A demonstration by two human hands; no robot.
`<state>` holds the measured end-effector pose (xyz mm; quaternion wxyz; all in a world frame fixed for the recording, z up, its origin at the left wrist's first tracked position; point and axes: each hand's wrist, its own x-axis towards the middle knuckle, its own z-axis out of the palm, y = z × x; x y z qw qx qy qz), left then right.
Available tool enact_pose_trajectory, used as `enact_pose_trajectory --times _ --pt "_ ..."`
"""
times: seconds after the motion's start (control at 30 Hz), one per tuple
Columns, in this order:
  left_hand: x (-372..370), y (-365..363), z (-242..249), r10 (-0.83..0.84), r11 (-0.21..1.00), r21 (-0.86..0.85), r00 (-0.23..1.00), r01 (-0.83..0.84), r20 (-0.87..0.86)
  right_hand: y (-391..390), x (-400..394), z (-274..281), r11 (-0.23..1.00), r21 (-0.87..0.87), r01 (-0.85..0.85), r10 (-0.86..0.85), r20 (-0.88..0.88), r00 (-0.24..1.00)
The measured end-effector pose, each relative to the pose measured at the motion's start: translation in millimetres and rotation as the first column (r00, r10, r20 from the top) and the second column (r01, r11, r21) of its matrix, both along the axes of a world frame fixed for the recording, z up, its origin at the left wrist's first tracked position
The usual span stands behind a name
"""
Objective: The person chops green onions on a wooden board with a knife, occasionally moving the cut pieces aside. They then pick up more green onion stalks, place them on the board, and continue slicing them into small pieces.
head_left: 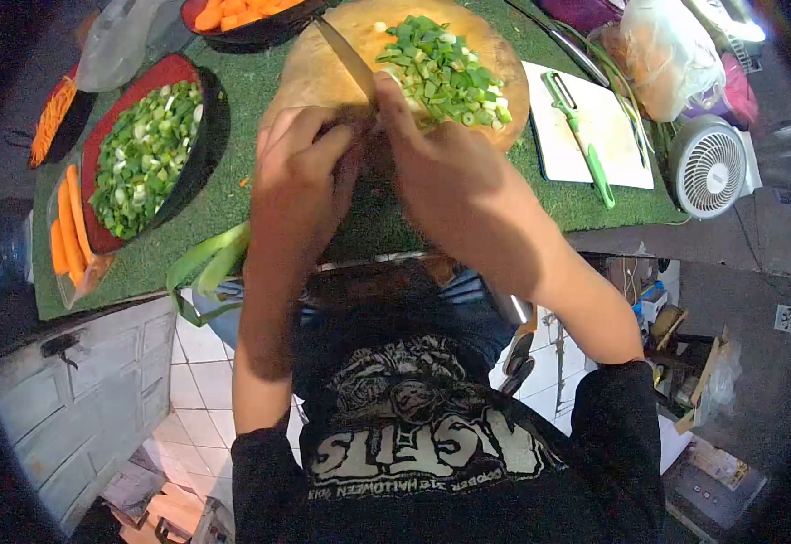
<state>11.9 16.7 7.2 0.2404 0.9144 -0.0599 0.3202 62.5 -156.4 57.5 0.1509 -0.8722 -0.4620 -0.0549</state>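
Observation:
A knife point(345, 56) is gripped in my right hand point(454, 177), its blade slanting up and left over the round wooden board point(318, 77). Close beside it, my left hand point(300, 172) is closed with fingers curled at the board's near edge. Long green onion leaves point(216, 261) trail from under that hand over the table's front edge; the part in the fingers is hidden. A heap of chopped green onion point(441, 72) lies on the board, right of the blade.
At left stand a dish of chopped green onion point(146, 154), carrot sticks point(71, 227) and shredded carrot point(53, 122). Carrot pieces point(237, 13) fill a bowl behind. A green peeler point(586, 145) rests on a white cutting board point(554, 163) at right, near a small fan point(710, 168).

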Motion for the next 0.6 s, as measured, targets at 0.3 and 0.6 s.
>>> enact_pose_trajectory --times 0.3,0.6 --pt "-2.4 -2.0 -2.2 0.087 0.980 -0.174 0.995 -0.094 -0.046 -19.9 -20.6 31.5 0.978 -0.065 0.196 -0.207 -0.316 0.926" --pt "2.4 0.2 -10.4 0.064 0.985 -0.163 0.998 -0.063 -0.002 -7.4 -17.3 30.7 0.976 -0.160 0.145 -0.188 -0.291 0.938"
